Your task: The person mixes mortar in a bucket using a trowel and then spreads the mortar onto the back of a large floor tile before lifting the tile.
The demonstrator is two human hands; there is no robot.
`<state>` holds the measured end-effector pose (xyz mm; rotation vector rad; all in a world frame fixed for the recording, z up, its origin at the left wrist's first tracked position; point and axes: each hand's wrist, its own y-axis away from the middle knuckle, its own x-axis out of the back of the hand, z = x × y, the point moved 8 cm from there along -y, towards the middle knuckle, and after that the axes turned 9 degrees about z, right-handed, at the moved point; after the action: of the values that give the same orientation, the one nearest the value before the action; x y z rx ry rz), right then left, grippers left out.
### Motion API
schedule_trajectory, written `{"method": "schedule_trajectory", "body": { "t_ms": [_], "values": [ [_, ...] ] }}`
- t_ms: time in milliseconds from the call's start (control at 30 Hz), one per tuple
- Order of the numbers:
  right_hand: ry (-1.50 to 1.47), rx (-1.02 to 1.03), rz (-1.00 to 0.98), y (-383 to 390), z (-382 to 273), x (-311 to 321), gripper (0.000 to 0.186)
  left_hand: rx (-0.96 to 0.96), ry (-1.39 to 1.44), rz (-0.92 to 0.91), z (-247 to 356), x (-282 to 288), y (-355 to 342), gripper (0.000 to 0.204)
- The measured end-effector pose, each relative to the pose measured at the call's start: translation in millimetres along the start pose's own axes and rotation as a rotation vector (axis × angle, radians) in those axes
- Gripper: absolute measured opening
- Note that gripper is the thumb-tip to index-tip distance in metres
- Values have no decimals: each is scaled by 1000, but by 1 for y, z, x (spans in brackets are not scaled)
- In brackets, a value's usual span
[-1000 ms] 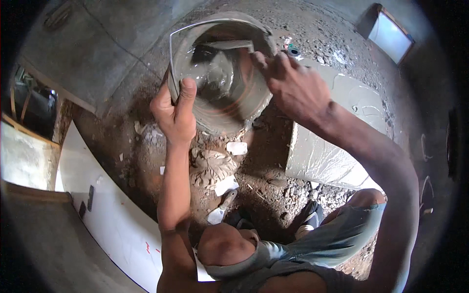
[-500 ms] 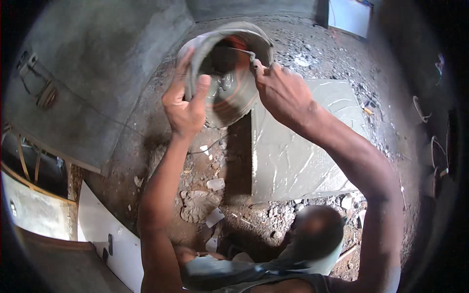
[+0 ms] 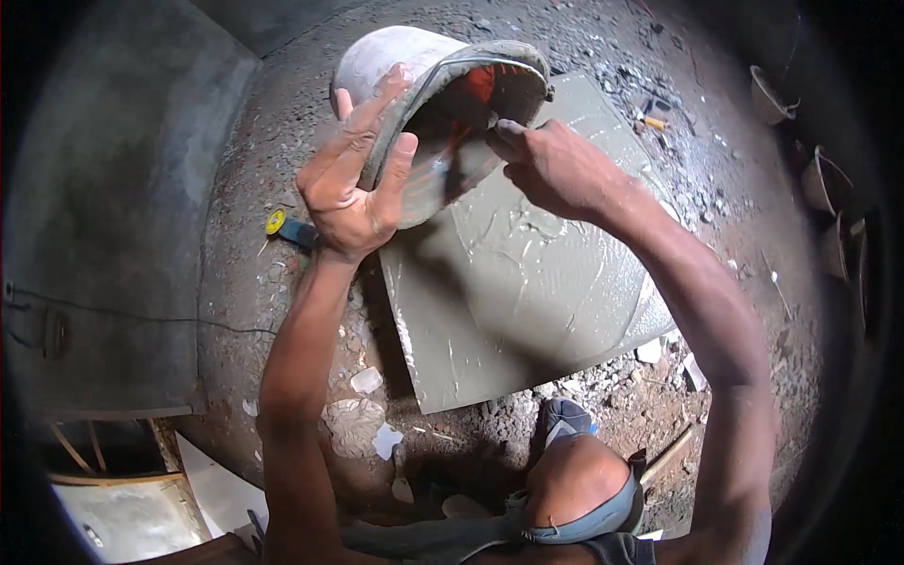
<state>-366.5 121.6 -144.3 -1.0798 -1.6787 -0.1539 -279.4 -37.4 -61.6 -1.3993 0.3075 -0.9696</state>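
Observation:
A white bucket caked with grey mortar is tipped on its side, with its mouth toward me and its inside partly orange. My left hand holds it at the left, thumb at the rim and fingers spread along the outer wall. At the mouth's right side my right hand is closed round a tool that looks like a trowel, mostly hidden in the bucket. Beneath and to the right lies a large flat square slab, coated in wet grey mortar with ridges and streaks.
Rubble and gravel cover the floor. A blue tool with a round yellow end lies left of my left wrist. Several buckets stand along the right wall. My knee is close to the slab's near edge. A cable runs along the left wall.
The view has turned, and the slab now shows more fully below the bucket. The bucket is tipped further over toward the slab. My right hand has sunk lower at its mouth.

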Motion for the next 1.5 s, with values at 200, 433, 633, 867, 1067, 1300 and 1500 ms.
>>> {"method": "schedule_trajectory", "body": {
  "t_ms": [200, 433, 633, 867, 1067, 1300, 1500],
  "values": [
    [-219, -75, -70, 25, 23, -33, 37, -49, 76, -27, 1, -24, -5, 33],
    [-287, -106, 82, 73, 33, -45, 47, -142, 38, -95, -1, -51, 8, 34],
    [-127, -276, 283, 85, 40, 6, 52, -77, -15, -32, -9, -59, 18, 37],
    [163, -368, 224, 91, 51, 28, 51, -170, -131, -20, 17, -59, -3, 35],
    [-135, -285, 109, 67, 43, -24, 55, -261, -29, 9, 35, -59, -21, 37],
    [-283, -168, 123, 70, -6, -24, 60, -233, -11, 18, 47, -52, -37, 33],
    [-331, -115, 156, 103, -8, -23, 56, -199, -130, 119, 31, -44, -38, 34]
  ]
}}
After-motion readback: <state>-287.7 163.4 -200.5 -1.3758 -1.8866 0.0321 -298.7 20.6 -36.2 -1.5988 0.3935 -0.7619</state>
